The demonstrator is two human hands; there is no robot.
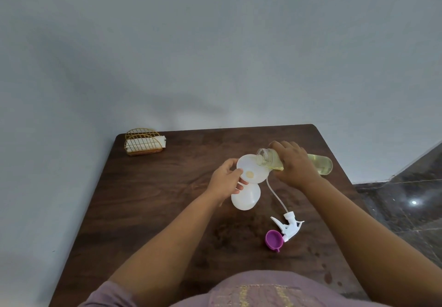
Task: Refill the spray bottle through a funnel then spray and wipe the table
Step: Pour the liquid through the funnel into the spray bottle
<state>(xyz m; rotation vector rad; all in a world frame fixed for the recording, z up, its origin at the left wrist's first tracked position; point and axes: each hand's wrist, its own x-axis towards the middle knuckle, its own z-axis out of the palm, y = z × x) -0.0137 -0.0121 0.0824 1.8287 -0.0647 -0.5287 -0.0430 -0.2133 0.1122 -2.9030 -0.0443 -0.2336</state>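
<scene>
A white funnel (pixel 253 168) sits in the mouth of the translucent white spray bottle (pixel 246 198), which stands on the dark wooden table (pixel 148 206). My left hand (pixel 226 182) holds the funnel's rim and the bottle's neck. My right hand (pixel 295 163) grips a clear refill bottle (pixel 320 164) of pale yellow liquid, tipped so that its open mouth is over the funnel. A little yellow liquid shows in the funnel's throat. The white spray head (pixel 288 226) with its dip tube lies on the table to the right.
A purple cap (pixel 273 237) lies beside the spray head. A gold wire holder (pixel 143 142) with white napkins stands at the table's far left corner. A grey wall rises behind the table. Dark tiled floor (pixel 406 206) is to the right.
</scene>
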